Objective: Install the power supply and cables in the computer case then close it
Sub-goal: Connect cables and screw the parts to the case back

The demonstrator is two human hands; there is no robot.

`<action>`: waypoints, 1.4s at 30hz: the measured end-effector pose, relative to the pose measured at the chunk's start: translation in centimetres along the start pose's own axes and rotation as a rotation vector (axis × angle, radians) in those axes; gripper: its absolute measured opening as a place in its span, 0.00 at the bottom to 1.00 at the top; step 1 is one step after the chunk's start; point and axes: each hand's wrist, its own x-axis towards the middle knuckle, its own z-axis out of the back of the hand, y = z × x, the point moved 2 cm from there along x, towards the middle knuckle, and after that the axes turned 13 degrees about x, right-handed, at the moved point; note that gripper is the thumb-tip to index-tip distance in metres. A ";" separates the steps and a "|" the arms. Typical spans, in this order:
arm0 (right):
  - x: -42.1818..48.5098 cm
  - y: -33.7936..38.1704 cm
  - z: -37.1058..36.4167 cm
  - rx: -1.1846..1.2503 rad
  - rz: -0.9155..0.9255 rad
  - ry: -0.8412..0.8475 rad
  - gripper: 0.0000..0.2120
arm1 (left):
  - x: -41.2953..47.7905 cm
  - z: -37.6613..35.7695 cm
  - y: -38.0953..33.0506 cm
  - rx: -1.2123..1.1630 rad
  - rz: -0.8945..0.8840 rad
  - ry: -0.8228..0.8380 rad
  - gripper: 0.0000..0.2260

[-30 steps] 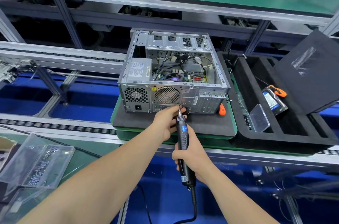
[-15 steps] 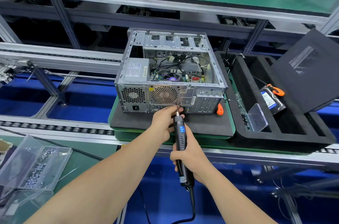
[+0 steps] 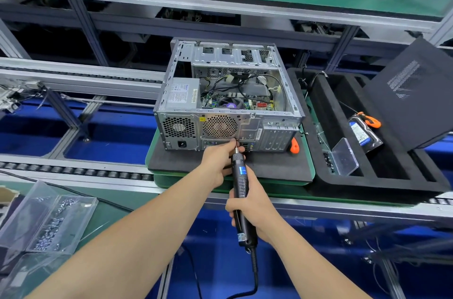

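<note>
An open silver computer case [image 3: 245, 124] lies on a black foam mat, rear panel toward me. The grey power supply [image 3: 182, 95] sits inside at the left rear corner, and black cables [image 3: 245, 83] run over the motherboard. My right hand [image 3: 247, 208] grips a black electric screwdriver [image 3: 240, 183], whose tip meets the rear panel just below the round fan grille. My left hand [image 3: 218, 161] pinches the bit at that tip. The case's black side panel [image 3: 414, 95] leans at the right.
A black foam tray [image 3: 382, 176] at the right holds a hard drive [image 3: 362, 134], an orange-handled tool and a clear lidded box. An orange tool [image 3: 295, 145] lies beside the case. Clear plastic trays of screws [image 3: 51, 217] sit at the lower left. The screwdriver's cord hangs below.
My hands and the screwdriver hold the same place at the rear panel; only the view has shifted slightly.
</note>
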 end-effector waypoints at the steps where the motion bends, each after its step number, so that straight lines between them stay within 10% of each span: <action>1: 0.1 -0.1 -0.1 0.011 -0.006 -0.003 0.43 | -0.3 0.4 -0.4 0.146 -0.031 -0.046 0.13; 5: 0.0 -0.2 -0.3 0.068 -0.029 0.000 0.41 | -2.0 2.4 -4.4 1.206 -0.630 -0.532 0.19; 9: -0.1 -0.1 -0.2 0.089 -0.038 0.015 0.43 | -3.7 1.7 -11.5 1.096 -1.278 -0.646 0.14; 16: -0.1 -0.1 -0.1 0.111 -0.027 0.046 0.41 | 2.3 0.4 -14.5 1.724 -0.332 -0.012 0.41; 42: -0.6 -0.5 1.1 0.072 0.000 -0.030 0.42 | 2.0 0.4 -14.3 1.675 -0.434 -0.068 0.32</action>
